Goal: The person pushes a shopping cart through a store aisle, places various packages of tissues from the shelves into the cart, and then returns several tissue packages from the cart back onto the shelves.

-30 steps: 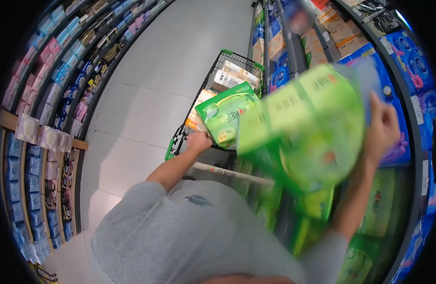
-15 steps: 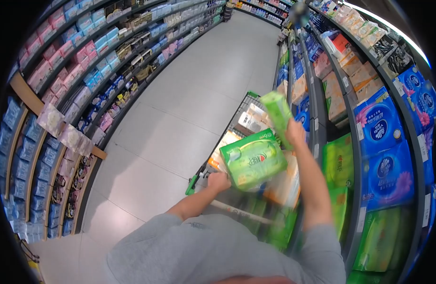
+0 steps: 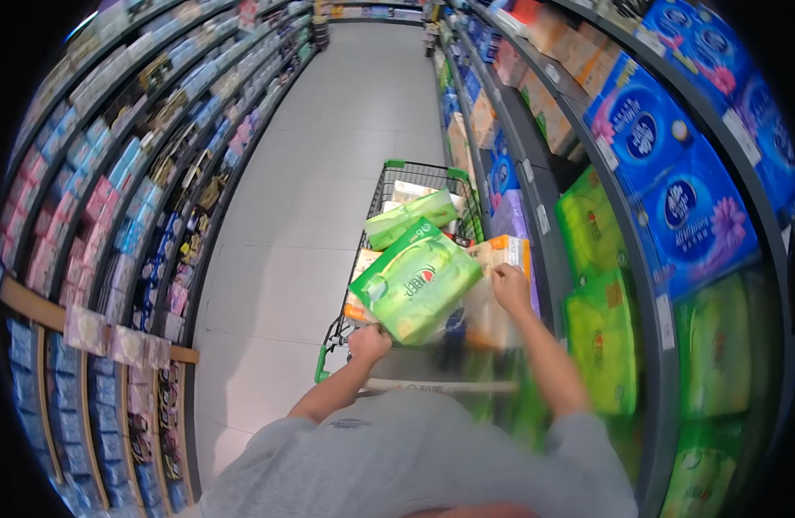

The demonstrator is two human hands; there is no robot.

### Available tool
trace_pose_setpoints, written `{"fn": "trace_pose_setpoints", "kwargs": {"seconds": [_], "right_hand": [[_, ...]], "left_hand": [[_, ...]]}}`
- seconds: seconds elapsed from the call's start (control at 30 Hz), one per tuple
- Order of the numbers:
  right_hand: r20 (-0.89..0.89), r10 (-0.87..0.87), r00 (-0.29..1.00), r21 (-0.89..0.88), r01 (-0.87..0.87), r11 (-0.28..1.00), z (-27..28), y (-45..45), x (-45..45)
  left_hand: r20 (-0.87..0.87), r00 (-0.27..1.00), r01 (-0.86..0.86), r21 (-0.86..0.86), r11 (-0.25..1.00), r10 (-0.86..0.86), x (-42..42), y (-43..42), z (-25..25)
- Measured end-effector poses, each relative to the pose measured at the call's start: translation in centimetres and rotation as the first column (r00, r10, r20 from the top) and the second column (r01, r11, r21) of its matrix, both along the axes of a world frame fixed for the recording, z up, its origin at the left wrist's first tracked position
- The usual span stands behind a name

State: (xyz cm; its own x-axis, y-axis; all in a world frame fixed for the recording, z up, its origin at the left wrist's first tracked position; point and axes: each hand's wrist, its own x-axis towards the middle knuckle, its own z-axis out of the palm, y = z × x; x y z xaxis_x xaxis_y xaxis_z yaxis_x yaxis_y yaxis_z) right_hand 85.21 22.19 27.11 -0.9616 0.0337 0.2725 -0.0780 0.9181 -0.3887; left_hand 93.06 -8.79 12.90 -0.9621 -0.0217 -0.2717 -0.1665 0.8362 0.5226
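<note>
A large green tissue pack (image 3: 419, 285) lies tilted over the near part of the shopping cart (image 3: 397, 164). My left hand (image 3: 369, 343) is closed on its lower left corner. A smaller green tissue pack (image 3: 409, 217) rests beyond it, on top of other packs in the cart. My right hand (image 3: 511, 289) has its fingers curled at an orange-and-white tissue pack (image 3: 492, 311) on the cart's right side, and holds its upper edge as far as I can see. The cart's handle bar (image 3: 441, 387) runs just in front of my body.
Shelves on the right hold green tissue packs (image 3: 600, 345) and blue tissue packs (image 3: 695, 216), close beside the cart. Shelves on the left carry pink and blue packets (image 3: 104, 198). Grey floor (image 3: 272, 198) stretches along the aisle between them.
My right hand has let go of the smaller green pack, which now lies in the cart, and has come down to the orange-and-white pack. The view has turned right.
</note>
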Motion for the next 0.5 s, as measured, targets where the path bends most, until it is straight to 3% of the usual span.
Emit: {"fn": "trace_pose_setpoints", "kwargs": {"seconds": [0.2,0.27,0.3,0.37,0.5], "right_hand": [[-0.135,-0.259,0.956,0.095,0.273,0.957,-4.5,6.1,12.6],[0.021,-0.454,0.891,0.013,0.454,0.891,-7.6,6.1,16.1],[0.031,-0.463,0.886,0.012,0.463,0.886,-7.1,5.1,16.9],[0.249,-0.559,0.791,0.179,0.530,0.829,-6.4,2.5,18.4],[0.458,-0.550,0.698,0.147,0.551,0.821,-5.3,2.0,17.7]], "left_hand": [[-0.026,0.999,0.027,-0.041,0.999,-0.028,-1.0,-0.1,0.1],[-0.037,0.999,0.021,-0.054,0.998,-0.023,-1.3,-0.4,0.1],[-0.031,0.999,0.025,-0.051,0.998,-0.027,-1.5,-0.5,0.1],[-0.040,0.999,0.035,-0.060,0.998,-0.037,-2.0,-0.9,0.0],[-0.052,0.997,0.055,-0.091,0.994,-0.060,-2.5,-1.6,0.9]]}}
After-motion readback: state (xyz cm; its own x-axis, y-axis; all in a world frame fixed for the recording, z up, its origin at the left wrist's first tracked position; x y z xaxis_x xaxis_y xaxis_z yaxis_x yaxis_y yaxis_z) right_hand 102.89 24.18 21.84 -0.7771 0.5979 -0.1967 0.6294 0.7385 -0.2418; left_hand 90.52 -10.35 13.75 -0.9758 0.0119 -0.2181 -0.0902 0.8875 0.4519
